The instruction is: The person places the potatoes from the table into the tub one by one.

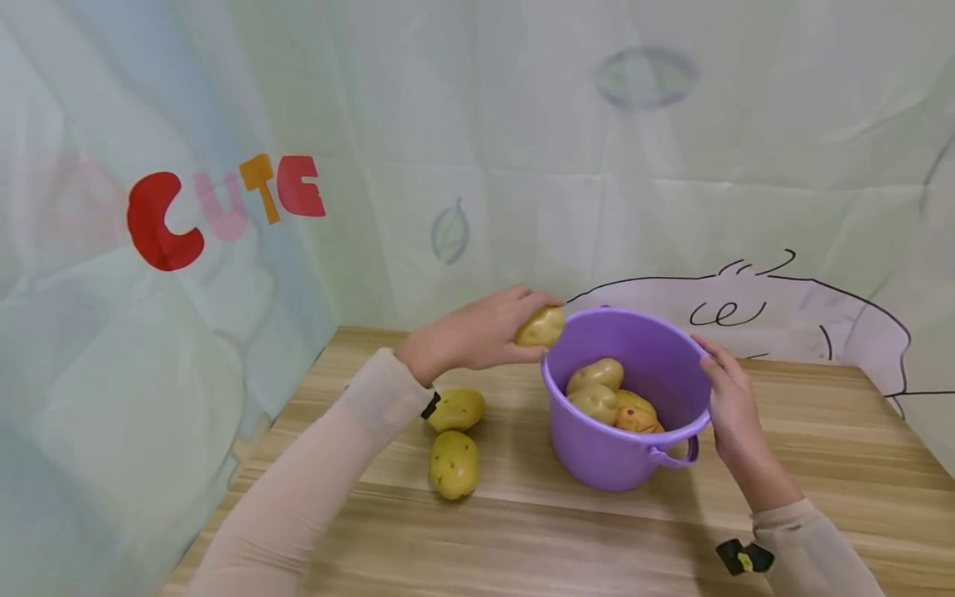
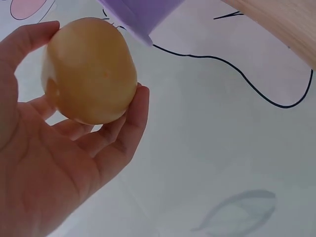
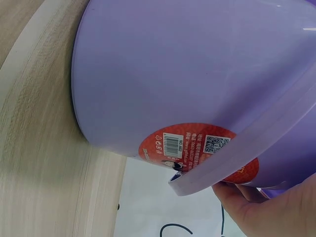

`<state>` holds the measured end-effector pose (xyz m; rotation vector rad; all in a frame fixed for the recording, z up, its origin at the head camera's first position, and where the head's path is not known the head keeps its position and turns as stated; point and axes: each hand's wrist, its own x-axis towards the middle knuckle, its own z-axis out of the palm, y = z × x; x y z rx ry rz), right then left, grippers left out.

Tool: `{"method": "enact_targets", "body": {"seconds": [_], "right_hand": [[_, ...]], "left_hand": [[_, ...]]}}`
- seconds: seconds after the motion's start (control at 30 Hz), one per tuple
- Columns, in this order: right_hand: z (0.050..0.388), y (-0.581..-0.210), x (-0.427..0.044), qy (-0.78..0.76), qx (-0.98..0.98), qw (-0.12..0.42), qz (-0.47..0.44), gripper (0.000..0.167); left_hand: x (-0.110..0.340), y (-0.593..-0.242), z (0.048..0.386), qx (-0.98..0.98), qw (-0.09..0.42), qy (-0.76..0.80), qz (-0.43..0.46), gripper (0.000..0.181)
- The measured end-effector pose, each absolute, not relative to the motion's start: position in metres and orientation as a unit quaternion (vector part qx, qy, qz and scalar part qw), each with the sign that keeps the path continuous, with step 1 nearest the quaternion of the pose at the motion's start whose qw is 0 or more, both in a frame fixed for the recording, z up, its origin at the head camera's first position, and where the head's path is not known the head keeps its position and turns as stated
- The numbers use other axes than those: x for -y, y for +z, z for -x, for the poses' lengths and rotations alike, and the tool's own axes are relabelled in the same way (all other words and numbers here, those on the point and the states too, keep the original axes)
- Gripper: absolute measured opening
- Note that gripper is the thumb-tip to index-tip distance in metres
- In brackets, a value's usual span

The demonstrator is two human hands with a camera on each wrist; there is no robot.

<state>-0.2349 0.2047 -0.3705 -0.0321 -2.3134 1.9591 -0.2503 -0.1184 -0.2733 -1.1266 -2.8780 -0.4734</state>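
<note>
My left hand grips a yellow-brown potato beside the left rim of a purple bucket. The left wrist view has that potato between thumb and curled fingers. Several potatoes lie inside the bucket, one of them more orange. On the other side, my right hand holds the bucket's right rim. Close up in the right wrist view, the bucket wall hides part of that hand.
Two yellow potatoes lie on the wooden table left of the bucket: a rear one and a nearer one. The bucket's handle hangs at its front right. Printed cloth hangs behind and at the left.
</note>
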Motion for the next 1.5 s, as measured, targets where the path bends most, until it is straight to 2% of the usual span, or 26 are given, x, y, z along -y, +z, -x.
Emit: {"method": "enact_targets", "body": {"seconds": [0.4,0.6,0.87,1.5], "right_hand": [[0.234,-0.372,-0.205,0.640,0.765,0.072,-0.002,0.049],[0.233,-0.372,-0.207,0.643,0.763,0.066,-0.012,0.049],[0.233,-0.372,-0.206,0.645,0.761,0.061,-0.013,0.050],[0.234,-0.371,-0.206,0.636,0.769,0.067,-0.018,0.049]], "left_hand": [[0.094,-0.268,0.252,0.912,0.007,-0.152,0.381,0.064],[0.083,-0.271,0.254,0.906,-0.009,-0.162,0.391,0.064],[0.070,-0.279,0.259,0.900,-0.004,-0.144,0.412,0.065],[0.061,-0.285,0.261,0.908,-0.011,-0.125,0.399,0.063]]}}
